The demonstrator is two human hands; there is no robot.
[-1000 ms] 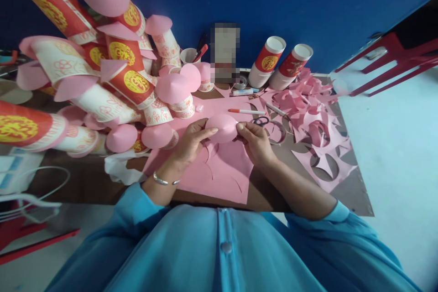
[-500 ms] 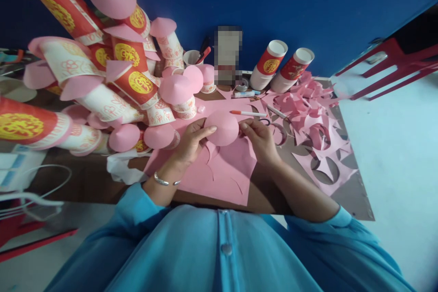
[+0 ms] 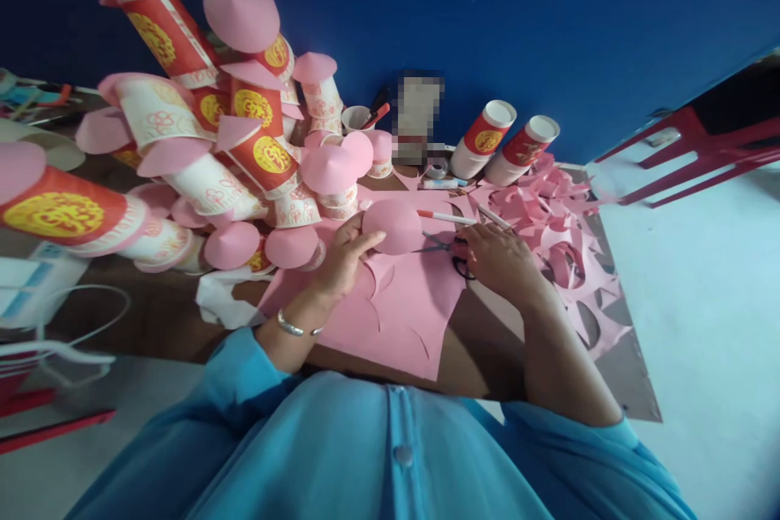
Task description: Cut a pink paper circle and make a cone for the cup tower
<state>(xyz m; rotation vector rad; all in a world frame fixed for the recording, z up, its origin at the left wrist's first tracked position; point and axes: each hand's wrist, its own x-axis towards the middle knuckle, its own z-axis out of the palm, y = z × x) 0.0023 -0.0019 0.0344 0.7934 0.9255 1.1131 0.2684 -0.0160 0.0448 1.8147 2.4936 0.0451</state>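
Over scissors [image 3: 449, 247] — right hand [image 3: 500, 262], palm down

Two hands [image 3: 341, 260] [image 3: 503, 262], one pink disc [image 3: 393, 226] in hand, one pair of scissors [image 3: 447, 246], two rightmost cup stacks [image 3: 484, 138] [image 3: 527, 148]

1. Round pink paper [image 3: 391, 227]: you're pinching it by its left edge in your left hand [image 3: 341, 256], broad face showing, above the pink sheet [image 3: 396, 325].
2. Scissors [image 3: 448, 246]: pointing blades toward the paper, one black loop showing beside your right hand [image 3: 500, 260].
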